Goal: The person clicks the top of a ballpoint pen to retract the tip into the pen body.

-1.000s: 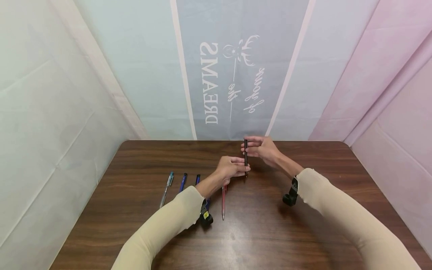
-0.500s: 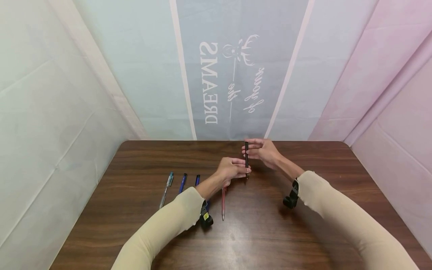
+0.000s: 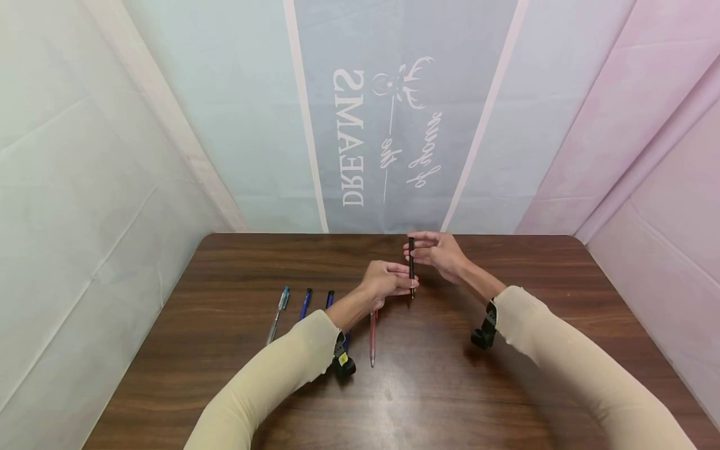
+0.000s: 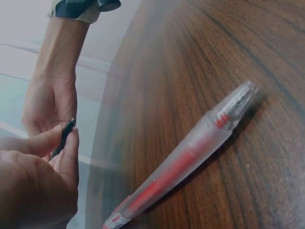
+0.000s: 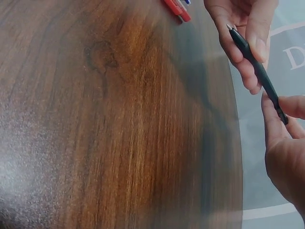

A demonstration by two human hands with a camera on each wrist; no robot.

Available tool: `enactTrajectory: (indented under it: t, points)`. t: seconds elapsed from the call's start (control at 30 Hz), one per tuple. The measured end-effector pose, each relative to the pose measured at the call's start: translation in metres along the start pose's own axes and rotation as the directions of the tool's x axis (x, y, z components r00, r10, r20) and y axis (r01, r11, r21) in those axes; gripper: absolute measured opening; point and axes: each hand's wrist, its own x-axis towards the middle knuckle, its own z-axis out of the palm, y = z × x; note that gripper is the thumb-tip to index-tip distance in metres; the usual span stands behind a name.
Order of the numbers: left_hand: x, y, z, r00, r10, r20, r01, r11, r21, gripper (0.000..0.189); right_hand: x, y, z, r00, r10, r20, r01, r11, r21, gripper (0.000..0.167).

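Note:
A slim black pen point(image 3: 412, 262) is held between both hands near the far edge of the table. My left hand point(image 3: 385, 280) pinches it by the tip end, thumb against fingers. At the other end, my right hand point(image 3: 441, 253) grips it between thumb and fingers. The right wrist view shows the black pen point(image 5: 259, 71) slanting from one hand to the other, its metal point bare. Just below my left hand lies a red pen point(image 3: 372, 340) with a clear barrel; the left wrist view shows this red pen point(image 4: 176, 167) close up.
Left of the red pen, a light-blue clear pen point(image 3: 277, 315) and two dark-blue pens, one of them a blue pen point(image 3: 305, 304), lie in a row, partly behind my left forearm. The wooden table point(image 3: 450, 387) meets a printed cloth backdrop point(image 3: 388, 125) at its far edge.
The black pen and both hands have shifted very slightly toward me since a second ago. The grip of each hand looks the same, and the pens on the table have not moved.

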Motion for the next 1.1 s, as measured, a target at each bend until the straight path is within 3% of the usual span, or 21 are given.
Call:
enactTrajectory:
  t: [0.27, 0.73, 1.1]
  points:
    - [0.001, 0.0, 0.0, 1.0, 0.001, -0.004, -0.001, 1.0, 0.001, 0.035, -0.002, -0.001, 0.003, 1.0, -0.004, -0.024, 0.004, 1.0, -0.002, 0.05]
    - [-0.01, 0.004, -0.003, 0.999, -0.005, 0.042, 0.003, 0.998, 0.061, 0.037, -0.012, -0.004, 0.006, 1.0, 0.016, 0.009, -0.016, 1.0, -0.016, 0.058]
    - [-0.019, 0.003, -0.01, 0.998, -0.012, 0.056, 0.006, 0.995, 0.101, 0.033, -0.02, -0.004, 0.015, 1.0, -0.018, 0.011, 0.019, 0.996, -0.089, 0.055]
